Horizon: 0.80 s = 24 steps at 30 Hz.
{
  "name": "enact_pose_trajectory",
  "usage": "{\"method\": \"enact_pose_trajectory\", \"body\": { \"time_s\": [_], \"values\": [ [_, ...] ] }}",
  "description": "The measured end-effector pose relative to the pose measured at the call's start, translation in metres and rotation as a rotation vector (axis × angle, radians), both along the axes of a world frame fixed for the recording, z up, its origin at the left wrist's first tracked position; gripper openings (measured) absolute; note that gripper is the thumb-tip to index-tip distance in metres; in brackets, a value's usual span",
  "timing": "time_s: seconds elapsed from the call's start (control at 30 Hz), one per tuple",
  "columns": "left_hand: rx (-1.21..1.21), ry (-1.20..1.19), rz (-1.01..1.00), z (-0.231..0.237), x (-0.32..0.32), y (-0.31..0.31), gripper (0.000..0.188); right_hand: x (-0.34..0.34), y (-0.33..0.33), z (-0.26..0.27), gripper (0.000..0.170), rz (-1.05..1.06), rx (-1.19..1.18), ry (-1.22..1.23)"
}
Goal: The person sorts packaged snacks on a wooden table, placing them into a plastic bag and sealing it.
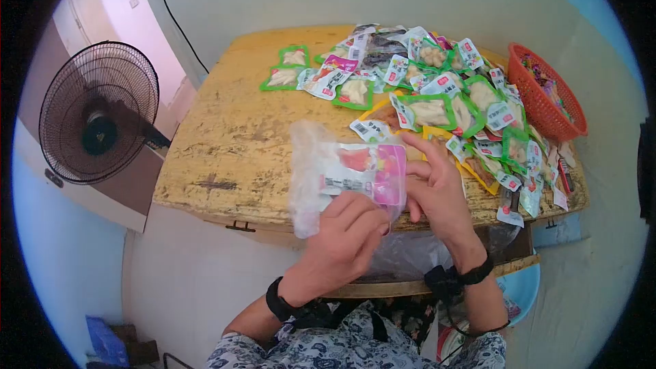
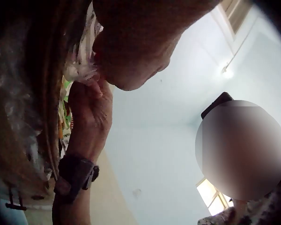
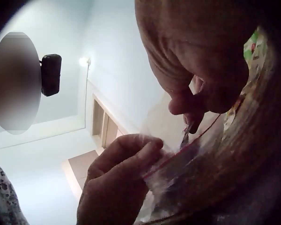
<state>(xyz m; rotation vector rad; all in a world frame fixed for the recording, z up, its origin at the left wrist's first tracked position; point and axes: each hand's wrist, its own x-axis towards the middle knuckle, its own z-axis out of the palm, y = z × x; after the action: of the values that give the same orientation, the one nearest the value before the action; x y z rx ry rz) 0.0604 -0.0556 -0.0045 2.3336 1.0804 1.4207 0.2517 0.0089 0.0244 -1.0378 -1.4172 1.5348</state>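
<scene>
My left hand [image 1: 345,239] grips the near side of a clear plastic zip bag [image 1: 306,164], held above the table's front edge. Through the bag shows a pink-and-white snack packet [image 1: 391,172], its pink end toward the right. My right hand [image 1: 444,198] is at the bag's right end, index finger extended and fingers spread close to the pink end. In the right wrist view, a red zip strip [image 3: 166,164] runs along the bag's mouth; the left thumb and fingers [image 3: 150,152] pinch the plastic there. Right fingertips [image 3: 194,124] reach the mouth beside a greyish packet edge [image 3: 185,137].
A worn yellow wooden table [image 1: 219,143] carries a large pile of snack packets [image 1: 430,111] at the back and right. A red basket [image 1: 547,116] of small wrapped items stands at the right edge. A drawer [image 1: 424,287] is pulled out below; a fan [image 1: 99,113] stands left.
</scene>
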Motion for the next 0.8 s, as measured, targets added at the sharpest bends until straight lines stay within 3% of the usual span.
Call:
{"method": "enact_pose_trajectory", "body": {
  "time_s": [0.13, 0.27, 0.37, 0.5, 0.57, 0.7, 0.8],
  "values": [
    [0.065, 0.036, -0.129, 0.005, -0.001, 0.014, 0.021, -0.025, 0.011, -0.022, 0.066, 0.003, 0.101, 0.167],
    [0.048, 0.143, -0.196, 0.005, -0.009, 0.016, 0.019, -0.025, 0.013, -0.026, 0.061, -0.123, 0.282, -0.014],
    [-0.137, 0.085, -0.236, 0.028, -0.018, 0.0, 0.02, -0.012, -0.002, -0.025, 0.057, -0.216, 0.319, -0.049],
    [-0.539, -0.347, -0.47, 0.076, -0.056, -0.004, 0.025, 0.004, -0.042, -0.029, 0.048, -0.388, 0.251, -0.01],
    [-0.609, -0.584, -0.429, 0.093, -0.078, 0.01, 0.023, 0.01, -0.056, -0.036, 0.043, -0.454, 0.253, 0.035],
    [-0.427, -0.437, -0.019, 0.106, -0.093, 0.106, 0.032, 0.017, -0.084, -0.043, 0.033, -0.519, 0.229, 0.011],
    [-0.576, -0.206, 0.022, 0.076, -0.109, 0.183, 0.036, 0.015, -0.103, -0.051, 0.024, -0.504, 0.239, -0.046]
  ]
}}
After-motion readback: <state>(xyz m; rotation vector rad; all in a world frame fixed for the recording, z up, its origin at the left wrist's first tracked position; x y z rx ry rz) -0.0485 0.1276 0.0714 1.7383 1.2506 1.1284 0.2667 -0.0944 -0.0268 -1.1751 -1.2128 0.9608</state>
